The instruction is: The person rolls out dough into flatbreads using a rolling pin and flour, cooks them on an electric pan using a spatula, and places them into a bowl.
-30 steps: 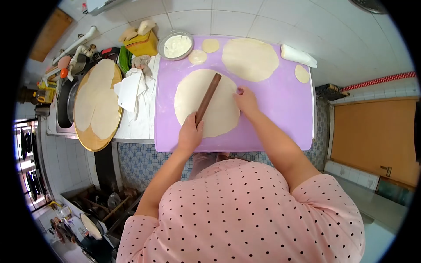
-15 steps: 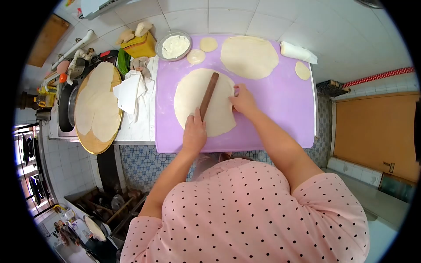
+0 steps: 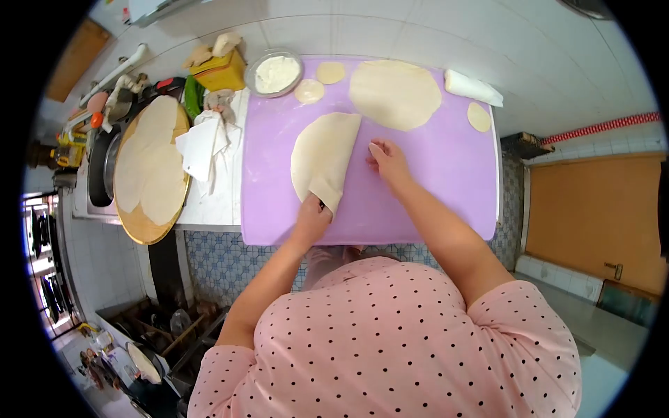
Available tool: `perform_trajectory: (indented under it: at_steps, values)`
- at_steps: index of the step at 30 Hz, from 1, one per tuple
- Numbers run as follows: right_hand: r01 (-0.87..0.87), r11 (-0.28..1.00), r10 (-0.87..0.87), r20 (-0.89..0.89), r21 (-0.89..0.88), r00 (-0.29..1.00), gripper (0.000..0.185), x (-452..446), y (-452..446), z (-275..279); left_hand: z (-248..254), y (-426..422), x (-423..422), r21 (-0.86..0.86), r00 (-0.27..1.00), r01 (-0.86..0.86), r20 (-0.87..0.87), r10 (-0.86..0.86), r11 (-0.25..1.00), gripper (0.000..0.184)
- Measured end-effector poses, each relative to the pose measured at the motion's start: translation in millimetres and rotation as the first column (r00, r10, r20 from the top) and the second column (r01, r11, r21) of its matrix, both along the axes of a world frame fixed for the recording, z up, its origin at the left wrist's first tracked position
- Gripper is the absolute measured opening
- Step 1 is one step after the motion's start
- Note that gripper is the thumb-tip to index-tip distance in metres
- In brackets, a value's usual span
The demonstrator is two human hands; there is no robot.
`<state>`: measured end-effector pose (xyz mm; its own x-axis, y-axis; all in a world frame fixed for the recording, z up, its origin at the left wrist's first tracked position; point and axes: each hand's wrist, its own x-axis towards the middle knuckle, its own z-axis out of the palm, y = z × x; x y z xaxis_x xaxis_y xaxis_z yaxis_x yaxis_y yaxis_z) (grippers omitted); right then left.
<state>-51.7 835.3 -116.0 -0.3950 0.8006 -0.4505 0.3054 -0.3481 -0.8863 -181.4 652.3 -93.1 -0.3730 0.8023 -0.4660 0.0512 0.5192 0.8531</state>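
Note:
A large dough sheet [image 3: 317, 153] lies on the purple mat [image 3: 432, 188], its right side folded over to the left into a half-round shape. The brown rolling pin is no longer visible; the folded dough covers that spot. My left hand [image 3: 315, 214] is closed at the dough's lower end, with its fingertips partly under the flap and a small dark bit showing between them. To the right of the fold, my right hand [image 3: 387, 161] hovers over the mat, fingers apart and holding nothing.
Another large dough sheet [image 3: 395, 94] and small dough rounds [image 3: 330, 72] lie at the back. A flour bowl [image 3: 276, 74] stands back left, a white roll [image 3: 472, 88] back right. Left are white cloths [image 3: 202, 150] and a round board [image 3: 157, 230] bearing dough.
The dough's right side has been folded over to the left, covering the rolling pin. My right hand has let go of the dough edge. My left hand has moved down to the dough's lower end.

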Motion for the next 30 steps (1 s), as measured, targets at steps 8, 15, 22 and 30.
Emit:
perform_trajectory:
  at_steps: [8, 15, 22, 30]
  values:
    - [0.250, 0.967, -0.249, -0.018, 0.047, 0.968, 0.035, 126, 6, 0, -12, 65, 109, 0.165, 0.933, 0.319, -0.231, -0.277, 0.933, 0.037]
    - [0.563, 0.800, -0.571, -0.027, 0.207, 0.821, 0.037, 237, 13, -13, -20, 132, 206, 0.173, 0.555, 0.756, -0.681, -0.478, 0.631, 0.045]
    - [0.685, 0.705, -0.684, -0.078, 0.184, 0.725, 0.035, 281, -14, -28, -16, 139, 237, 0.038, 0.398, 0.823, -0.750, -0.528, 0.566, 0.051]
    - [0.053, 0.670, -0.485, 0.383, 0.741, 0.786, 0.038, 282, -8, -5, -15, 142, 207, 0.125, 0.465, 0.776, -0.775, -0.428, 0.618, 0.059]
